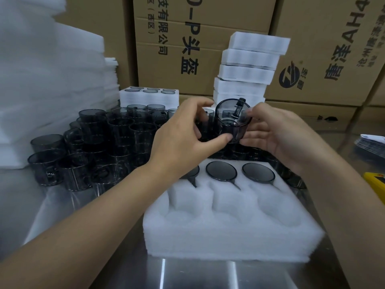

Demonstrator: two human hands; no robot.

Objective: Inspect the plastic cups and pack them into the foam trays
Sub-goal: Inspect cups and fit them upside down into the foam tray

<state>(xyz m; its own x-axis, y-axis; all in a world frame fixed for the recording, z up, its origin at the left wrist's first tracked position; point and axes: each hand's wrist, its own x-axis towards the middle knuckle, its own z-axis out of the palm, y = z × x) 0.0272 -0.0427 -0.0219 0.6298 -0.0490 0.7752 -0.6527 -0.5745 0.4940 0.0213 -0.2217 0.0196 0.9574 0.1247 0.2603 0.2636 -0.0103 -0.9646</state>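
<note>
Both hands grip one smoky transparent plastic cup, tilted, above the white foam tray on the shiny metal surface: left hand pinching its base, right hand at its rim. Three cups fill the tray's far row.

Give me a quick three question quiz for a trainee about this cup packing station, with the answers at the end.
1. True or false: the foam tray in front of the person is completely full.
2. How many hands are on the lifted smoky plastic cup?
3. Which row of the tray is filled? A. the far row B. the near row

Key:
1. False. Three cups sit in the far row; the near pockets are empty.
2. Two: the left hand and the right hand both grip it.
3. A.
</note>
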